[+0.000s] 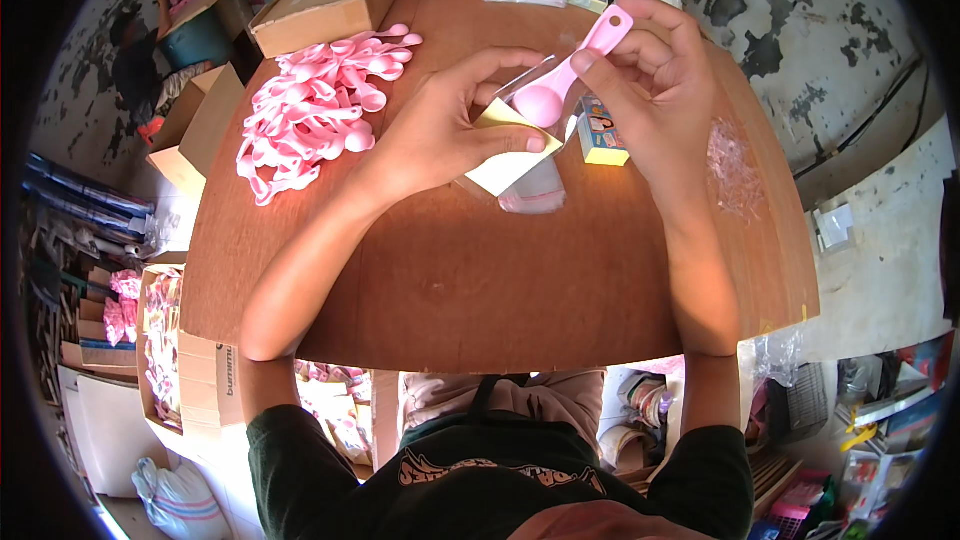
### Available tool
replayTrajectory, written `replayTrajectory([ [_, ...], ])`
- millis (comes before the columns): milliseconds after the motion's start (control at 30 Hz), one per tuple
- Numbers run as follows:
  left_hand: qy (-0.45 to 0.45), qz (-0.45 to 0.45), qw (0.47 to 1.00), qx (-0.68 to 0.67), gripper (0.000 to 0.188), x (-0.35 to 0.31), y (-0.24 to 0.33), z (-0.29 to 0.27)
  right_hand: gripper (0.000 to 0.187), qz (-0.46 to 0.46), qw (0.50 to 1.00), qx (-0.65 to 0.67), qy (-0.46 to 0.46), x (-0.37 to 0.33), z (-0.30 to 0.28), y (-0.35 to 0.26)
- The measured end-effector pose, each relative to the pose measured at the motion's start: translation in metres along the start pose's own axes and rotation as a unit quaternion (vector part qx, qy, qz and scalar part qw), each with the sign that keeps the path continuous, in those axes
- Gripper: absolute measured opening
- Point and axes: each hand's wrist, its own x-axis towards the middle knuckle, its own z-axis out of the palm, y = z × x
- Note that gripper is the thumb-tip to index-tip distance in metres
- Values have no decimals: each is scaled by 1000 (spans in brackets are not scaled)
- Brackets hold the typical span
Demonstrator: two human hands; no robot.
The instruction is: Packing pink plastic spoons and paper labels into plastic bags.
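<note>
I've got the right hand (660,80) pinching a smooth, round-bowled pink plastic spoon (574,68) at one o'clock, left hand (452,125) gripping pale-yellow paper (500,170); similar spoons (305,130) tangle at ten.

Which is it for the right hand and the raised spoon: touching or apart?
Touching. The head view shows the right hand holding the spoon by its handle, with the thumb tip against it.

The spoon (561,80) is pale pink, like the heaped spoons (310,105); the card (503,172) is pale yellow. The small box (603,138) mixes blue and yellow. The table (480,280) is reddish brown, the sack (180,500) white with reddish stripes.
</note>
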Motion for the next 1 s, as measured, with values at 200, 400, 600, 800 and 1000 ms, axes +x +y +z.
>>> replayTrajectory([
  [200, -5, 4, 999, 52, 67, 2, 4, -1, 18, -132, 973, -185, -34, 3, -7, 10],
  [400, 26, 32, 998, 48, 70, 1, -6, -3, 11, 57, 997, -9, -60, -1, -3, 3],
  [600, 56, 65, 992, 88, 70, 2, 2, 1, 10, 17, 997, -55, -50, 0, -13, -11],
  [800, 13, 15, 996, 87, 54, -1, 5, 0, 13, -32, 968, -174, -178, 4, -28, -15],
  [1000, 17, -33, 999, -34, 32, -3, 9, 9, 14, -16, 958, -136, -251, 3, -27, -28],
])
